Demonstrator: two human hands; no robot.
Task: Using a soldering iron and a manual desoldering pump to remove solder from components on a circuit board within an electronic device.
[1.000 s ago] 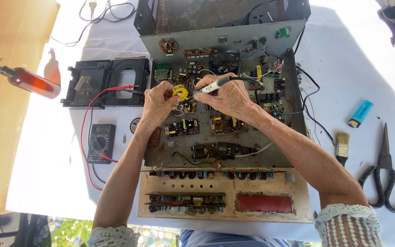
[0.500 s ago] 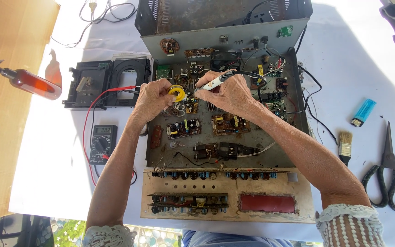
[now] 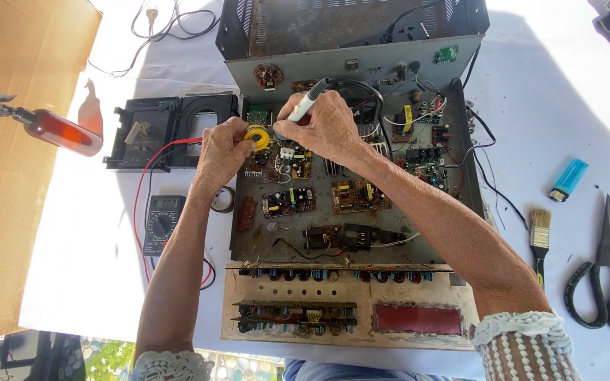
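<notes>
- left hand (image 3: 224, 149) is pinching a yellow ring-shaped part (image 3: 257, 136) between its fingertips, fingers curled tight around it, right over the upper left corner of the open chassis (image 3: 460, 183)
- right hand (image 3: 326, 127) is closed around a grey-handled soldering iron (image 3: 310, 101), gripping it like a pen, with the tip end angling down toward the yellow ring. can't actually see the tip, the fingers are covering it
- so the ring is sitting just between the two hands, touching the left fingertips and right beside the right thumb
- red test lead (image 3: 151, 166) is running out from under the left hand to the multimeter (image 3: 162, 224), which is lying near the left forearm
- paintbrush (image 3: 539, 236), scissors (image 3: 607, 271) and a blue lighter (image 3: 568, 179) are lying well out past the right forearm
- compared to half a second ago: both hands are sitting a touch higher on the board now, and the iron is standing steeper instead of lying almost flat. the grip on the ring looks the same
</notes>
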